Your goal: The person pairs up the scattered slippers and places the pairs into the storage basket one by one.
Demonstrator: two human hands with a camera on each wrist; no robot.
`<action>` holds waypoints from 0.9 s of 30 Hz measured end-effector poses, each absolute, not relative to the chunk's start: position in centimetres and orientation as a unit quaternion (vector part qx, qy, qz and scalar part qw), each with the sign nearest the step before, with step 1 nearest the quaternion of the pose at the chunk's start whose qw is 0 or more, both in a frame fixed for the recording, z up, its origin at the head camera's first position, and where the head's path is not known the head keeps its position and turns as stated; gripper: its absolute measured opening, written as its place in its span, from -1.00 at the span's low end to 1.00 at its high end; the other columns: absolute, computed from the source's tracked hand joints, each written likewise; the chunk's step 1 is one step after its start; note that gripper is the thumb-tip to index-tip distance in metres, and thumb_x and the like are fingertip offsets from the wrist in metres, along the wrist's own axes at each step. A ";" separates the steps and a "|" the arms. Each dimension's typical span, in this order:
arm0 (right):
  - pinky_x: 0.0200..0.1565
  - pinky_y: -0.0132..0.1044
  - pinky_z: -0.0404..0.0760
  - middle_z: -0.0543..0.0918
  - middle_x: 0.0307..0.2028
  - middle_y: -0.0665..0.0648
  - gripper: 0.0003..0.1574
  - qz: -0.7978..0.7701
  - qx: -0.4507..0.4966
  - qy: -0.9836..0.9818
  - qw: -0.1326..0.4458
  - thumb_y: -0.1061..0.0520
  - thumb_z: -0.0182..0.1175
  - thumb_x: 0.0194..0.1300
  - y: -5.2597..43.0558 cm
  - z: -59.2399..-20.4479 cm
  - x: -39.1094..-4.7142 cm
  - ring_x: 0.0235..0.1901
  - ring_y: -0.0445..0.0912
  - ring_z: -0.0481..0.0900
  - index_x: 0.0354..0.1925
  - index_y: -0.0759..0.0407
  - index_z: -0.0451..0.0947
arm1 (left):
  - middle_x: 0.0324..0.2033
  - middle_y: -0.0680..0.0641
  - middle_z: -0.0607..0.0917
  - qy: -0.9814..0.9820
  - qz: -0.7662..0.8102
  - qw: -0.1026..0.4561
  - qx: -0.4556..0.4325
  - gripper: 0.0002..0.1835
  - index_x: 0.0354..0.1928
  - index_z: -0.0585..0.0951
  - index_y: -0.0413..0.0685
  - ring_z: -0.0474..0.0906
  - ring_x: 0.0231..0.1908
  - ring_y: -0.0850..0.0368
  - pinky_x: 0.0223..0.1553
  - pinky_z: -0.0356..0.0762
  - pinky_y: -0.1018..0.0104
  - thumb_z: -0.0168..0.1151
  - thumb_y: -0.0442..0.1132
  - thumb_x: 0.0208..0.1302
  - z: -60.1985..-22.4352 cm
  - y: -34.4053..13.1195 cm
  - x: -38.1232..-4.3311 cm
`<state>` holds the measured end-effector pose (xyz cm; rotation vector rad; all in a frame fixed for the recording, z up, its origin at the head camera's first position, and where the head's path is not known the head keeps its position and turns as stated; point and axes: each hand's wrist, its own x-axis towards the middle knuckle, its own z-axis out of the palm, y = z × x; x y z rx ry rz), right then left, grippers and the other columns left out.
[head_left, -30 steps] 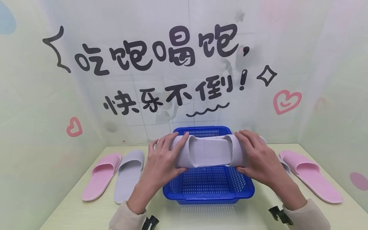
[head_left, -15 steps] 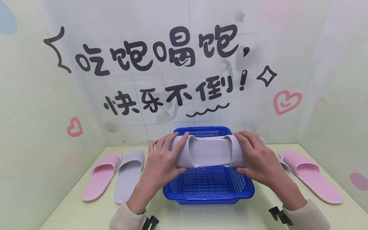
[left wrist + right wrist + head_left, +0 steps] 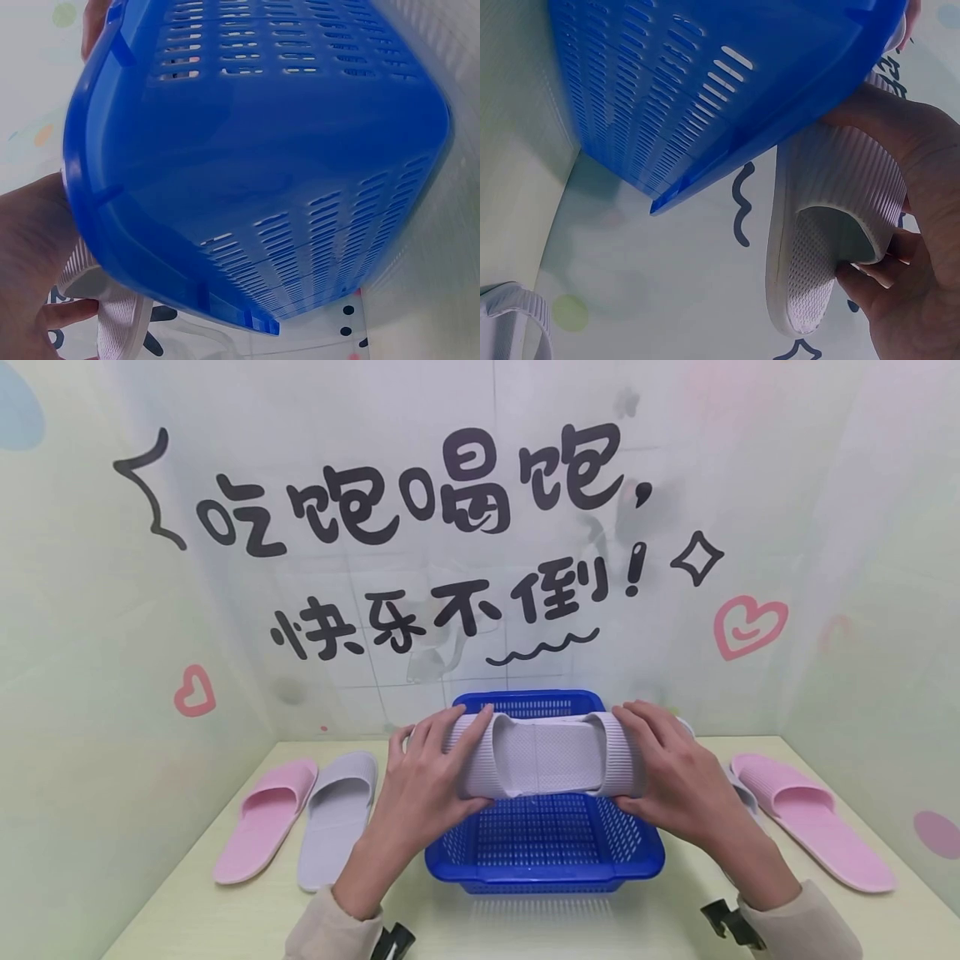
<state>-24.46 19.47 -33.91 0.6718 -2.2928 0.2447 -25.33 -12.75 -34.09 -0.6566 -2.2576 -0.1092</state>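
Two pale grey-lavender slippers (image 3: 551, 756) are held fitted together crosswise above a blue plastic basket (image 3: 543, 872), with a ribbed upper at either end. My left hand (image 3: 423, 772) grips the left end, fingers over the top and thumb below. At the other end, my right hand (image 3: 678, 772) holds the ribbed upper likewise. The right wrist view shows a slipper (image 3: 840, 165) beside the basket's rim, with fingertips at its opening. In the left wrist view the basket (image 3: 225, 142) hides much of the pair. No slippers show on the visible basket floor.
A pink slipper (image 3: 266, 822) and a grey slipper (image 3: 337, 818) lie on the table at left. Another pink slipper (image 3: 817, 827) lies at right, next to a grey slipper (image 3: 742, 789) mostly behind my right arm. A printed wall (image 3: 480, 552) stands behind.
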 end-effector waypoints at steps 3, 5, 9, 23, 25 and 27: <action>-0.19 0.09 0.68 0.40 0.25 0.23 0.41 0.093 0.259 -0.891 0.361 -0.15 0.67 -0.54 19.5 -33.9 -24.4 0.14 0.15 0.42 0.33 0.13 0.29 | 0.31 -0.08 0.36 -0.886 -0.044 0.384 -0.257 0.33 0.48 0.07 0.43 0.35 0.23 -0.09 0.12 0.34 -0.18 0.56 0.36 -0.46 -34.1 -12.7 -25.3; -0.19 0.09 0.68 0.40 0.25 0.23 0.41 0.092 0.259 -0.891 0.362 -0.15 0.67 -0.54 19.5 -33.9 -24.4 0.14 0.16 0.42 0.33 0.13 0.29 | 0.31 -0.08 0.36 -0.886 -0.045 0.383 -0.258 0.33 0.48 0.07 0.43 0.36 0.23 -0.09 0.12 0.33 -0.19 0.56 0.35 -0.46 -34.2 -12.7 -25.3; -0.19 0.08 0.68 0.41 0.25 0.23 0.41 0.090 0.259 -0.890 0.363 -0.15 0.66 -0.54 19.5 -33.9 -24.5 0.14 0.16 0.42 0.33 0.14 0.29 | 0.31 -0.08 0.36 -0.886 -0.047 0.382 -0.258 0.33 0.48 0.07 0.43 0.36 0.23 -0.09 0.12 0.33 -0.19 0.57 0.35 -0.47 -34.1 -12.7 -25.3; -0.19 0.07 0.68 0.40 0.25 0.22 0.41 0.091 0.257 -0.892 0.360 -0.16 0.66 -0.53 19.3 -33.9 -24.5 0.14 0.14 0.43 0.33 0.14 0.29 | 0.31 -0.08 0.36 -0.886 -0.051 0.381 -0.258 0.32 0.47 0.10 0.42 0.35 0.23 -0.09 0.13 0.32 -0.20 0.58 0.32 -0.47 -34.2 -12.5 -25.3; -0.19 0.07 0.68 0.40 0.25 0.22 0.40 0.091 0.257 -0.892 0.361 -0.16 0.66 -0.53 19.3 -33.9 -24.5 0.13 0.14 0.43 0.33 0.14 0.29 | 0.31 -0.07 0.36 -0.886 -0.051 0.382 -0.258 0.32 0.47 0.10 0.42 0.36 0.23 -0.09 0.13 0.32 -0.20 0.58 0.32 -0.47 -34.2 -12.5 -25.3; -0.19 0.07 0.68 0.40 0.25 0.21 0.40 0.091 0.257 -0.892 0.360 -0.15 0.66 -0.53 19.3 -33.9 -24.5 0.13 0.13 0.43 0.33 0.13 0.30 | 0.31 -0.07 0.36 -0.885 -0.051 0.382 -0.259 0.31 0.47 0.10 0.43 0.35 0.23 -0.09 0.13 0.32 -0.20 0.58 0.32 -0.47 -34.2 -12.6 -25.3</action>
